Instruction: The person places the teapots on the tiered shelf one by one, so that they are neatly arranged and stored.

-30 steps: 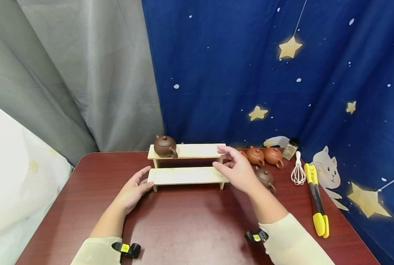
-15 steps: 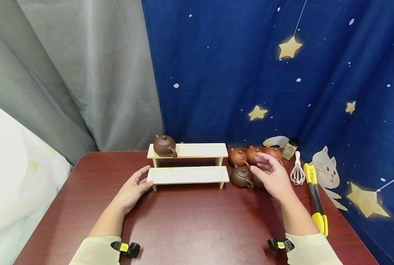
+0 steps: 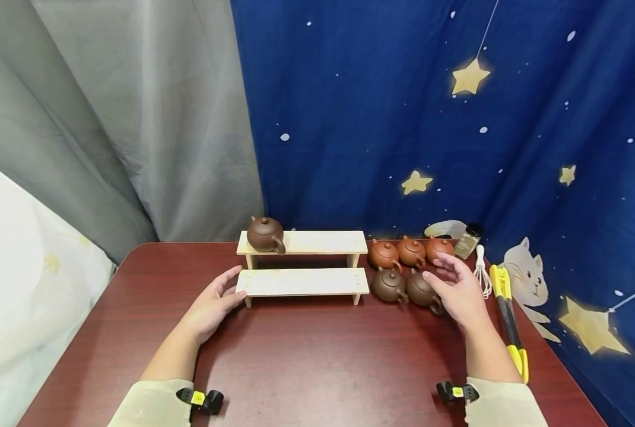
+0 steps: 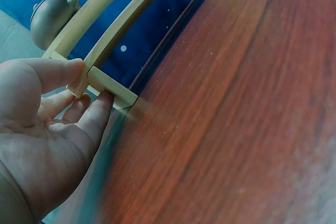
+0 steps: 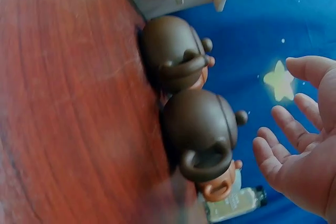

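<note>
My left hand [image 3: 210, 308] grips the left end of a two-tier wooden shelf [image 3: 304, 281]. In the left wrist view, the thumb lies on the lower board's edge and fingertips touch its leg [image 4: 113, 87]. On the upper tier's left end stands a dark brown teapot [image 3: 264, 235]. My right hand [image 3: 460, 296] hovers with parted fingers at the right of another dark brown teapot [image 3: 420, 289], holding nothing; the right wrist view shows a gap between the fingers and this teapot [image 5: 197, 121]. A third dark brown teapot [image 3: 388, 286] sits between it and the shelf.
Behind the dark pots, three reddish-brown teapots [image 3: 384, 254] stand in a row on the table [image 3: 307, 362]. Farther right are a dark-capped jar [image 3: 468, 242], a white whisk [image 3: 480, 270] and yellow-and-black tongs [image 3: 507, 308]. Curtains [image 3: 349, 118] hang along the back edge.
My right hand has moved from the shelf's right end rightward to the far dark teapot, uncovering the other pots. The left hand keeps its place on the shelf.
</note>
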`<state>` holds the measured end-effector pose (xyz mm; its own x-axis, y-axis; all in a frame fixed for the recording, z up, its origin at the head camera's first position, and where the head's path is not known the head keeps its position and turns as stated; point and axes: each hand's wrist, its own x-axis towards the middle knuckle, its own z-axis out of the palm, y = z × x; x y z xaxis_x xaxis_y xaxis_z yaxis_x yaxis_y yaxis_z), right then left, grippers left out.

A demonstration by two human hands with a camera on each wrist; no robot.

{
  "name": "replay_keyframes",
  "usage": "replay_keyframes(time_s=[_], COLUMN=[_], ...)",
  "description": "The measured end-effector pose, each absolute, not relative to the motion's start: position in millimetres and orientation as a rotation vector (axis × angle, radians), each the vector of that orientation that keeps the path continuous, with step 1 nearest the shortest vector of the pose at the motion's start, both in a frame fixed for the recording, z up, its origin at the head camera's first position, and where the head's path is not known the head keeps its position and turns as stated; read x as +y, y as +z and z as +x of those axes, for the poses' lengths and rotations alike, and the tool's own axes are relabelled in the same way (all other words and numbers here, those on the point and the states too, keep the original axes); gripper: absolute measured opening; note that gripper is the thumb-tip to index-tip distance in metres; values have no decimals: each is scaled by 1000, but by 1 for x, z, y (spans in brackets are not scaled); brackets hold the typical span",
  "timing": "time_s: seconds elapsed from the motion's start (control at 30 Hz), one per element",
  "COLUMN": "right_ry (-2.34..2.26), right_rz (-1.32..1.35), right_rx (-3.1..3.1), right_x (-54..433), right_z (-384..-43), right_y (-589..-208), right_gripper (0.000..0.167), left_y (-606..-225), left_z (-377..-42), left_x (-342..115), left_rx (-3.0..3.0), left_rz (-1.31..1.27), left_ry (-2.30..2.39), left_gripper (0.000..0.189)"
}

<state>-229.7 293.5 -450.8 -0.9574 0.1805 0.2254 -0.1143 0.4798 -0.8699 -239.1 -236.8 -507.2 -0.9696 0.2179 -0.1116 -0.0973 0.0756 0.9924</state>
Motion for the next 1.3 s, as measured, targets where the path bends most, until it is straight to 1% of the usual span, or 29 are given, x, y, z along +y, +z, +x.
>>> replay_keyframes(time_s=[0.17,0.37,0.67,1.0,1.3], right_ry=[1425,1466,1468,1424,1399], right_rz=[-111,-147,-113,-124,-151], right_rx=[-2531,-2662,-2770,-2840,-2840], right_x=[297,301,303,305,306], right_z=[-234,-238,-240,-239,-236], right_y=[-459,-469,-481,-487,-486], right_gripper=[66,76,84,88,88], left_y=[-505,-503,-506,-504,-504], left_z=[-238,-238,-237,-236,-237], left_x=[-239,-240,-240,-240,-236], left_rx=[2113,2107,2119,2110,2120], left_rz=[136,151,124,132,130], left_ry=[2002,2009,1992,1999,1996], left_gripper=[81,82,81,81,81])
